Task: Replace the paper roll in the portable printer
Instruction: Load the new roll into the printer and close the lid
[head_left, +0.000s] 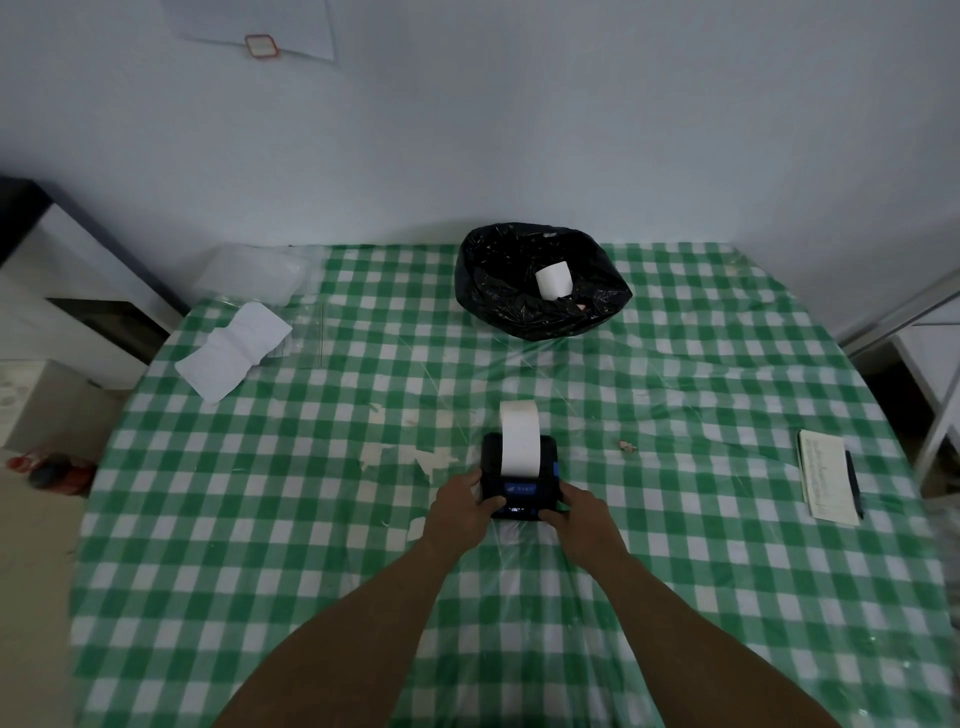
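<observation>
Left hand (465, 506), right hand (574, 506) clasped inward

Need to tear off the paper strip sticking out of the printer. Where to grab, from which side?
Pinch the paper strip near its curled free end, coming from the far side. It arches up clear of the printer, so both faces are reachable; both hands already hold the near end.
</observation>
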